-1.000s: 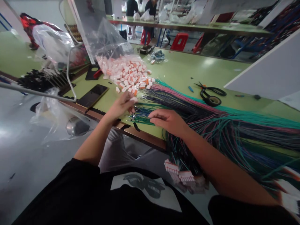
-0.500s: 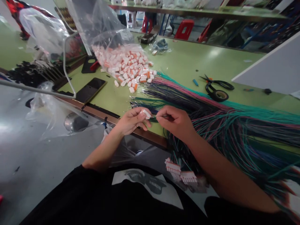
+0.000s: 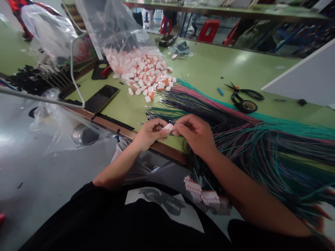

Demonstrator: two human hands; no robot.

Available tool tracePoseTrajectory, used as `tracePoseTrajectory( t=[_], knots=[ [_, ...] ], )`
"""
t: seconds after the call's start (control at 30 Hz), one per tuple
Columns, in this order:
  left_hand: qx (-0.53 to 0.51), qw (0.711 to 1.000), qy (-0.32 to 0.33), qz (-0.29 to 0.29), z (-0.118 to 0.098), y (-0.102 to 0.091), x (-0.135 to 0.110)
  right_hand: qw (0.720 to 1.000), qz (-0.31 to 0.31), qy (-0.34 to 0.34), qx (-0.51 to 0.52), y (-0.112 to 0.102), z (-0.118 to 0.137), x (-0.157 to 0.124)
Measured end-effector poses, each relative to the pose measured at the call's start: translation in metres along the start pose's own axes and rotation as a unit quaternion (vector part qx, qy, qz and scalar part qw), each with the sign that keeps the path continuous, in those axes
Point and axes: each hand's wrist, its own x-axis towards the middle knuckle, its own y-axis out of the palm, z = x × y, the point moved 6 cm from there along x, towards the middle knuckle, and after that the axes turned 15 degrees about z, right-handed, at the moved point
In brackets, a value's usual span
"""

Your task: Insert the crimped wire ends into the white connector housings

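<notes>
Between the thumb and fingers of my left hand (image 3: pixel 151 133) is a small white-and-orange connector housing (image 3: pixel 168 127). My right hand (image 3: pixel 195 134) is closed in a pinch right at the housing's right end; a wire seems to be in its fingertips, though the fingers mostly cover it. Just beyond both hands, a fan of cut wires (image 3: pixel 199 101) in green, pink and black lies on the bench with bare ends pointing left. A heap of loose connector housings (image 3: pixel 146 71) spills from a clear plastic bag (image 3: pixel 117 28). Wired connectors (image 3: pixel 201 191) hang below the bench edge by my right forearm.
Black-handled scissors (image 3: pixel 244 94) lie with a roll of black tape (image 3: pixel 246 106) at the right. A dark phone (image 3: pixel 102 99) rests near the left front edge. A bent metal rod frame (image 3: pixel 73 69) stands at the left, and a white panel (image 3: pixel 303 75) rises at the right.
My two hands have come together, and the right fingertips now meet the housing, where a short gap showed before. The left fingers have curled in more, and the housing has turned slightly.
</notes>
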Motion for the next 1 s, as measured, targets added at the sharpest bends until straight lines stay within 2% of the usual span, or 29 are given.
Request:
tracePoseTrajectory(
  t=[0.07,0.2,0.43,1.0],
  knots=[
    [-0.008,1.000,0.005,0.003,-0.001,0.000,0.000,1.000,-0.013,-0.010,-0.023,-0.003,0.004,-0.001],
    [-0.084,0.996,0.005,0.012,-0.002,-0.005,0.000,0.987,-0.038,-0.036,-0.151,-0.007,0.016,-0.004],
    [-0.117,0.993,-0.020,0.024,0.000,-0.010,0.001,0.952,-0.004,-0.052,-0.301,0.005,0.019,-0.006],
    [-0.113,0.993,-0.014,0.027,-0.003,-0.006,0.001,0.907,0.020,-0.055,-0.418,0.014,0.014,-0.003]
  ],
)
